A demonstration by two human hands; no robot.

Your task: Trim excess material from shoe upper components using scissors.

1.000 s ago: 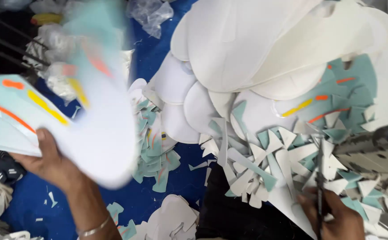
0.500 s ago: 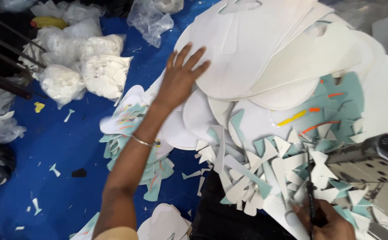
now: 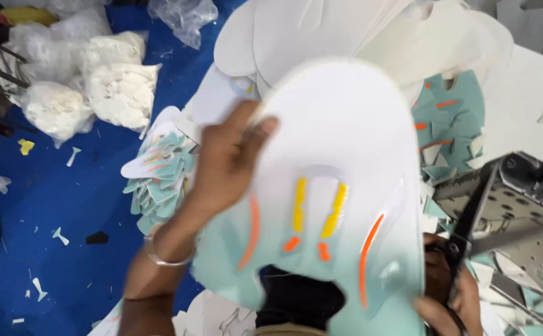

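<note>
Both hands (image 3: 228,165) (image 3: 449,292) on white-and-teal sheet (image 3: 340,186), left fingers spread flat.

A thin silver bangle (image 3: 167,254) circles the wrist of the left hand (image 3: 224,163), the forearm bare and sleeveless, while the right hand (image 3: 447,292) shows no ring or glove.

Blue floor (image 3: 66,205) w/ scraps; white filled plastic bags (image 3: 91,87) top left.
</note>
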